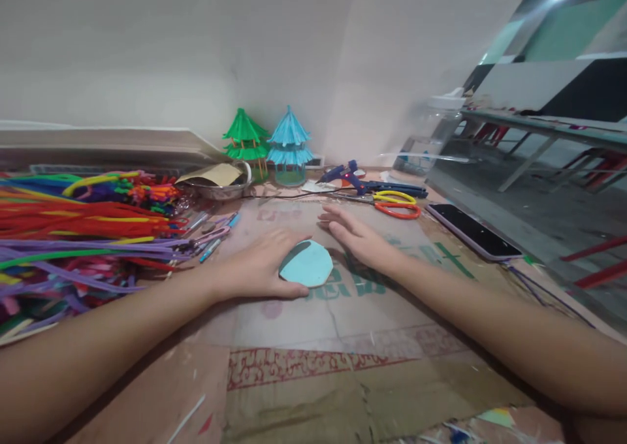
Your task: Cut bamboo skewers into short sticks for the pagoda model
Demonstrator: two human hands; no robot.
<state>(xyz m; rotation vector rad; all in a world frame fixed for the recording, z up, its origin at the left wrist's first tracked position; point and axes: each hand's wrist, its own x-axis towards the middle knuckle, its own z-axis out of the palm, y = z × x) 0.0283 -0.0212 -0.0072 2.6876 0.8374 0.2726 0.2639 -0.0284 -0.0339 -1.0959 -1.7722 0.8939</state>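
Observation:
A light blue, roughly round paper disc (308, 265) is low over the work sheet in the middle of the table. My left hand (262, 261) grips its left side, thumb at the near edge and fingers at the far edge. To the right of the disc, my right hand (355, 235) is open with its fingers stretched out and holds nothing. Both hands are over a translucent sheet (304, 326) laid on printed cardboard (294, 405). Beyond them stand a green two-tiered paper pavilion (245, 137) and a blue one (290, 147).
Bundles of coloured pipe cleaners (83, 219) fill the left side, near a metal bowl (218, 186). At the back lie a glue gun (345, 175), pliers (396, 189) and scissors (396, 204). A phone (473, 230) and a clear bottle (431, 137) are on the right.

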